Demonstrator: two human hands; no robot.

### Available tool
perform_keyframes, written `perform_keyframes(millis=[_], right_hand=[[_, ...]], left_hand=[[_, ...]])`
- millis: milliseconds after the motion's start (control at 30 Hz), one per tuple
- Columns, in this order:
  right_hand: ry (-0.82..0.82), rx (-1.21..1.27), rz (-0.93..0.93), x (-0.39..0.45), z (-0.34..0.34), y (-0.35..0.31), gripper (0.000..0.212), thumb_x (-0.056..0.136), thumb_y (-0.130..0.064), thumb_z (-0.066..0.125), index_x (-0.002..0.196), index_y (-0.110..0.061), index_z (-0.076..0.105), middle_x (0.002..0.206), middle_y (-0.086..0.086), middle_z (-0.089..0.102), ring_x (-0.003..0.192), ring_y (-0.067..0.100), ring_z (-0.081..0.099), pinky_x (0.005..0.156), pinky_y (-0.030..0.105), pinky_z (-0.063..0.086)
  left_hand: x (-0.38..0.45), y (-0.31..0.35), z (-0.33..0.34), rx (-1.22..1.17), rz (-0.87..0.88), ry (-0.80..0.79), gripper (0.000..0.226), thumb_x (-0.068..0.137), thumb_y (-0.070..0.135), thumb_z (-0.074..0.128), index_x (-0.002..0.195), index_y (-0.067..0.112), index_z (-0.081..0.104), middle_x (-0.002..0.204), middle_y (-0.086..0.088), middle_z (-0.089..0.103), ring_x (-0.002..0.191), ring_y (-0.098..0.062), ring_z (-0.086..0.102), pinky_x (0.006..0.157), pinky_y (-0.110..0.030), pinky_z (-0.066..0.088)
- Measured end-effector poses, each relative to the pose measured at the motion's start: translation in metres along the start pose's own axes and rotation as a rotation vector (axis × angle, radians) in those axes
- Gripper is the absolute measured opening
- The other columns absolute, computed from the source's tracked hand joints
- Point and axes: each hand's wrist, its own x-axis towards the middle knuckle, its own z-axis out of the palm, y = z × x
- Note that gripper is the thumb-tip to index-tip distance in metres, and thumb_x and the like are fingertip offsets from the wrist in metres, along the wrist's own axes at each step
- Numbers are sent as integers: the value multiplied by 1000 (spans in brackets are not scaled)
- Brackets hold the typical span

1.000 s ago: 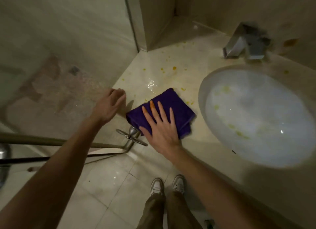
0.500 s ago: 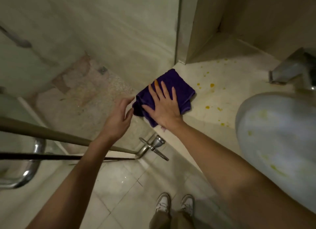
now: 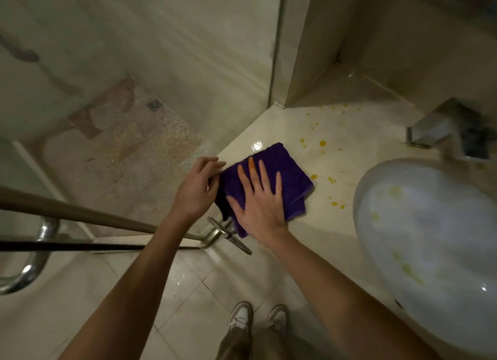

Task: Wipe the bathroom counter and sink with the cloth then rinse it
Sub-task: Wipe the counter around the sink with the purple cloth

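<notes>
Right hand [image 3: 259, 201] flat on cloth [image 3: 287, 168]; left hand [image 3: 196, 187] at its edge, grasp unclear. Most counter [image 3: 357, 128] spots [image 3: 322, 143], sink [image 3: 390, 225] unwiped; rinse pending.

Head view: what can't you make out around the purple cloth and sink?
Head view:
Beige counter beneath folded purple cloth: hidden by cloth and flat right hand.
White oval sink: right edge cuts it; drain unseen.
Left hand: grip on cloth edge unclear.
Chrome faucet: blurred.
</notes>
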Motion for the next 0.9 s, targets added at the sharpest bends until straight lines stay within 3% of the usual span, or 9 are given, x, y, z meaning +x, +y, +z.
perform_keyframes(millis=[133,300,467,633,767,900], right_hand=[[-9,24,39,79,-8,-14,81,99,-66,18,162,-17,4,170,9,-4,157,27,-9,124,57,2],[31,62,52,105,-7,-9,89,97,-70,17,161,-8,8,170,11,4,157,25,-4,125,53,5],[71,16,-56,50,-11,52,82,97,-71,21,162,-22,9,170,3,11,157,22,7,126,49,11],[21,9,64,-57,-13,102,80,98,-70,17,162,-24,5,170,4,9,157,24,7,124,51,16],[-35,17,128,-129,-4,109,78,99,-71,14,162,-28,-4,171,3,4,157,24,2,124,52,15],[9,34,118,-117,-6,114,77,98,-72,21,162,-31,6,171,1,7,157,24,5,123,57,14]], left_hand=[[-22,7,4,-28,-42,107,34,97,14,55,131,20,59,134,8,47,114,-1,52,90,-20,47],[-44,8,17,-51,-104,129,35,97,12,55,130,22,58,130,7,50,114,-2,52,91,-22,44],[-46,31,38,-59,-62,111,34,94,11,58,127,21,61,126,5,54,111,-5,55,94,-21,46],[-7,63,55,66,114,-56,36,91,22,56,126,18,63,118,-2,59,105,-22,58,90,-39,49],[25,81,76,224,193,-137,42,92,26,60,134,24,55,139,-1,48,116,-24,56,94,-40,47],[51,69,92,329,94,-157,51,101,47,41,150,32,34,159,1,30,143,-24,31,114,-45,25]])
